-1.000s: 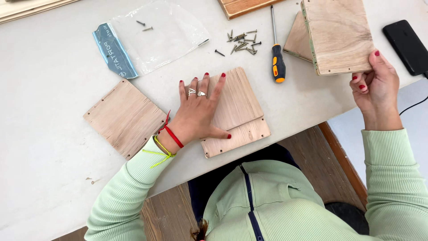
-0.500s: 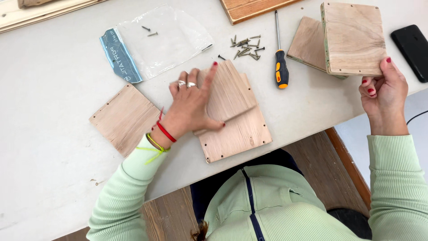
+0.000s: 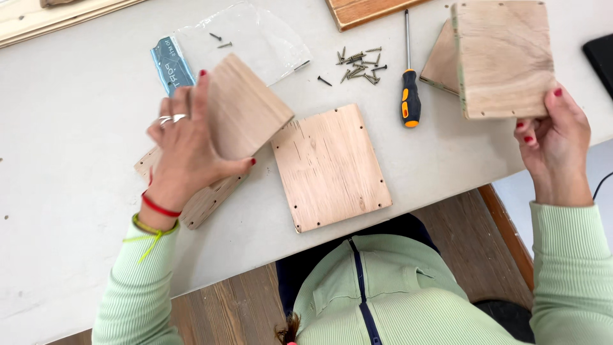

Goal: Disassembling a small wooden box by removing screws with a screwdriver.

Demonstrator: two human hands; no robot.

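- left hand [image 3: 185, 150] is wrapped around a small wood panel [image 3: 246, 108], lifted clear of the desk [image 3: 64, 128]
- right hand [image 3: 552, 137] grips a bigger plywood board [image 3: 504, 57] by its bottom edge

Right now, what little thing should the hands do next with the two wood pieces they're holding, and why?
Probably bring the lifted panel in the left hand across toward the upright panel in the right hand. Both are off the white table and far apart, while the screws and screwdriver lie between them untouched.
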